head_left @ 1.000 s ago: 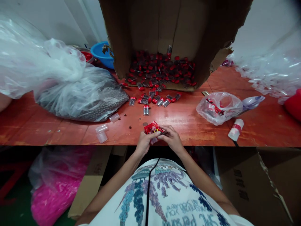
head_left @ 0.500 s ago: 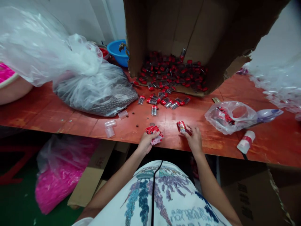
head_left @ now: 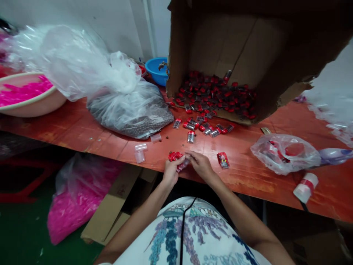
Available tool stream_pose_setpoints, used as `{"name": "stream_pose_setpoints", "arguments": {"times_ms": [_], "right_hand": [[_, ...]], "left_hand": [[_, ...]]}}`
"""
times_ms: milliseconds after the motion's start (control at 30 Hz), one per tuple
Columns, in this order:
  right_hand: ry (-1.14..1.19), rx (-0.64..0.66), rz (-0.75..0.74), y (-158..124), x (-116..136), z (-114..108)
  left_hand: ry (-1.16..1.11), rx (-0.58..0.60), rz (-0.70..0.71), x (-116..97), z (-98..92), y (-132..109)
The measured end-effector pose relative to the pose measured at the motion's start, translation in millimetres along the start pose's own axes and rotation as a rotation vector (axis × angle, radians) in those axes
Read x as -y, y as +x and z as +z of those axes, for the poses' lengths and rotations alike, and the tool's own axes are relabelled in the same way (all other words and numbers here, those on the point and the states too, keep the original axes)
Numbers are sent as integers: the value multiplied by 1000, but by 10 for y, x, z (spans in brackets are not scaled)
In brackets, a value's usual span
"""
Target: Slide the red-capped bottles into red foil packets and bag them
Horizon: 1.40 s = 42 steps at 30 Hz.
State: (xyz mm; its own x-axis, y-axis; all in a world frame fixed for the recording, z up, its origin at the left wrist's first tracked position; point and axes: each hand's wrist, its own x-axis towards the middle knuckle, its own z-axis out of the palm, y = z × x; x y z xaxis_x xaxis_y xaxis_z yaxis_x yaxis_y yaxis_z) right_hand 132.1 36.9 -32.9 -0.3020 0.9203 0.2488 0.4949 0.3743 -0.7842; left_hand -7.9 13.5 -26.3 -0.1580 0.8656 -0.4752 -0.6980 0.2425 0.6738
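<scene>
Fingers (head_left: 180, 161) of the left hand (head_left: 170, 172) clamp glossy, crinkled red packets (head_left: 174, 156) while the right hand (head_left: 203, 165) pinches their translucent edge.

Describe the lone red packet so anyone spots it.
From the big cardboard box, come forward across the red table. Between the right hand and the clear plastic bag is the red packet. It lies by itself and shows a yellow patch, unlike the red-capped tubes.
</scene>
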Motion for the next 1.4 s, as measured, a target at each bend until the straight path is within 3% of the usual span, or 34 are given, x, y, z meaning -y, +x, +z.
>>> {"name": "stream_pose_setpoints", "arguments": {"times_ms": [200, 300, 433, 600, 700, 800, 933, 1133, 1400], "right_hand": [[-535, -104, 159, 601, -201, 90], [-596, -57, 126, 695, -248, 180], [-505, -21, 78, 475, -237, 224], [54, -156, 69, -75, -25, 79], [219, -223, 85, -349, 172, -11], [268, -292, 100, -488, 266, -55], [278, -387, 135, -545, 209, -110], [263, -523, 125, -676, 171, -237], [282, -528, 153, -757, 157, -267]], "left_hand": [[-100, -145, -46, -154, -117, 100], [-149, -164, -101, -192, -134, 136], [-181, -170, -156, -219, -137, 170], [-267, -188, -261, -205, -72, 199], [-276, -166, -307, -147, 27, 209], [-256, -127, -334, -56, 161, 193], [-212, -71, -349, 72, 331, 130], [-180, -51, -370, 159, 455, 68], [-144, -29, -341, 251, 555, 12]]}}
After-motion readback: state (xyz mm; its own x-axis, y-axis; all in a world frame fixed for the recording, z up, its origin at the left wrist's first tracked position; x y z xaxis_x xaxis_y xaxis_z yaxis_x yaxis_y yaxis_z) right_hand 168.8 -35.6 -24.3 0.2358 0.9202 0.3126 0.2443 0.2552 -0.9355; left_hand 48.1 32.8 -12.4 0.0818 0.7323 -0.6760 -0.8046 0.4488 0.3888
